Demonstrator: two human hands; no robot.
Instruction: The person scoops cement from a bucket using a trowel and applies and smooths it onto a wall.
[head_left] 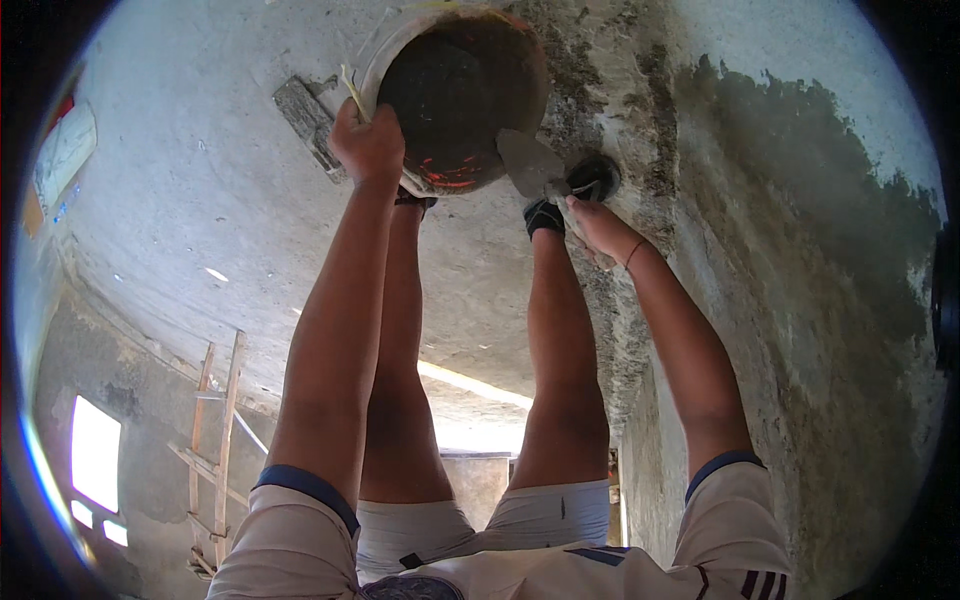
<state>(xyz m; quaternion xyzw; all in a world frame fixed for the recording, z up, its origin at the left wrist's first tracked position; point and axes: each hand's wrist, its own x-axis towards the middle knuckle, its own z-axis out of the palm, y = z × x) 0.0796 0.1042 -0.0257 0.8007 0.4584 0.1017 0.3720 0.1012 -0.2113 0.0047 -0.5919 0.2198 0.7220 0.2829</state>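
Note:
A large round bucket (540, 75) with dark grey contents and orange-red marks inside stands on the floor in front of my feet. My left hand (368, 142) is closed at its left rim, with a pale cord-like strip (349, 82) sticking up out of the fist. Around the handle of a trowel (528, 162) the fingers of my right hand (604, 228) are wrapped. The trowel's grey, smeared blade overlaps the bucket's lower right rim; whether it touches the rim I cannot tell.
A flat, mortar-crusted board (308, 122) lies left of the bucket. Close to the trowel is a dark round object (594, 177). The wall (800, 200) on the right carries a damp grey patch. Behind me at lower left, a wooden ladder-like frame (222, 440) leans.

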